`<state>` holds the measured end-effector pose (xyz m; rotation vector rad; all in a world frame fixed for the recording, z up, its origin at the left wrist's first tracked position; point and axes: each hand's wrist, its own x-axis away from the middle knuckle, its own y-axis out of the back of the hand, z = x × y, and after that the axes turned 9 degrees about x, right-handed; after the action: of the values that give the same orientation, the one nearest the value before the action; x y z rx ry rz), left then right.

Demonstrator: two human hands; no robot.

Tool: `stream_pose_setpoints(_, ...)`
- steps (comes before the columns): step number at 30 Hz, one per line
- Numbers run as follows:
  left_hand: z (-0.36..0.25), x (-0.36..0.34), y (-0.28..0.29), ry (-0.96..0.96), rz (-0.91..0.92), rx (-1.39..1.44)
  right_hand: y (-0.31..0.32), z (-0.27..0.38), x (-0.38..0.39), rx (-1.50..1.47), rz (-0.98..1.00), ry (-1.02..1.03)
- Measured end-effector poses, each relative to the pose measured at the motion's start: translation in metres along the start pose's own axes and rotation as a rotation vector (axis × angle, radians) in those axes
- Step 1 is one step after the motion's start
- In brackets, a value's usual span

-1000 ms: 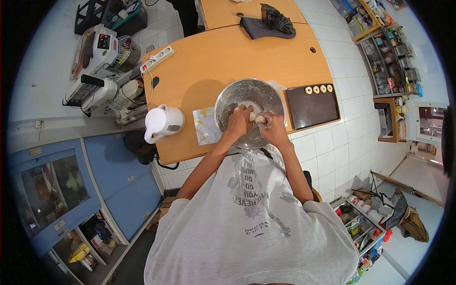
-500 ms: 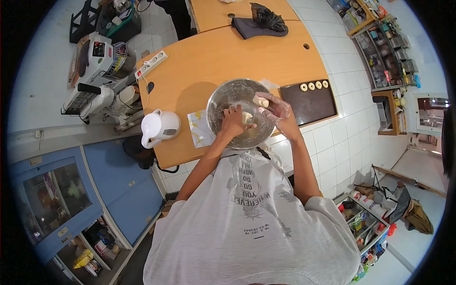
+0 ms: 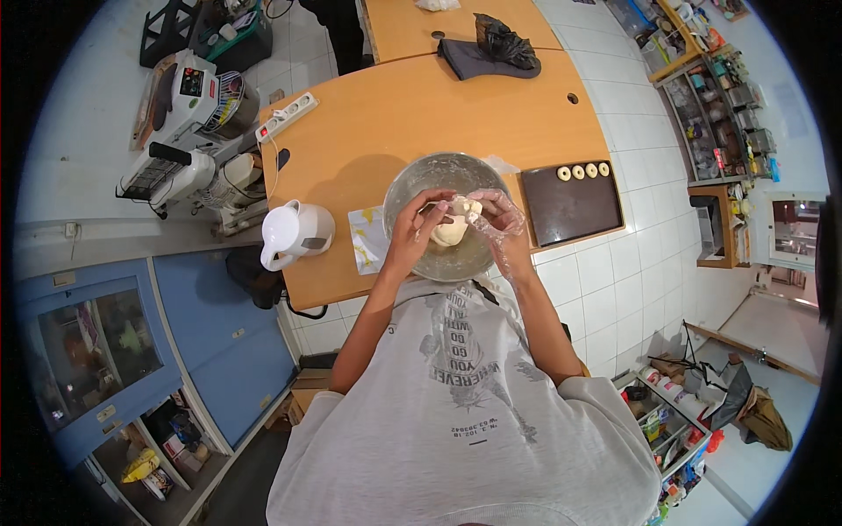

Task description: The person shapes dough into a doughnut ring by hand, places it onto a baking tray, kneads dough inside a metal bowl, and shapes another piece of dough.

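Note:
A metal mixing bowl (image 3: 405, 181) stands at the near edge of the table, its inside smeared with pale residue. Over it, my right hand (image 3: 503, 221), in a clear plastic glove, grips a small piece of pale dough (image 3: 467, 209). My left hand (image 3: 416, 230), which looks bare, meets it from the other side with its fingertips closed on the same piece. Below them a larger lump of dough (image 3: 449, 234) lies in the bowl, partly hidden by the fingers.
Right of the bowl is a dark baking tray (image 3: 570, 206) with several dough rings (image 3: 579, 172) along its far edge. A white electric kettle (image 3: 298, 232) and a white-and-yellow sheet (image 3: 368, 241) sit to the left. Farther back are a power strip (image 3: 288, 117) and a dark cloth (image 3: 482, 61).
My left hand has risen from inside the bowl to the dough piece in my right hand. My right hand has shifted left and inward, so both hands now meet over the bowl.

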<state>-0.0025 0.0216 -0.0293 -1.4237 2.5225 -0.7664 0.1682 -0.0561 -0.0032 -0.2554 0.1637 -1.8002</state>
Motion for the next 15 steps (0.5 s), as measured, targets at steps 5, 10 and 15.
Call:
stream_pose_setpoints(5,-0.009,0.010,-0.010,-0.022,-0.002,0.175,-0.003,0.001,0.004,0.082,-0.051,0.027)
stream_pose_setpoints(10,-0.002,0.012,-0.011,-0.056,-0.045,0.130,-0.002,0.001,0.009,0.107,-0.078,0.028)
stream_pose_setpoints(15,-0.002,0.010,-0.014,-0.083,-0.057,0.079,0.002,0.004,0.012,0.154,-0.090,0.051)
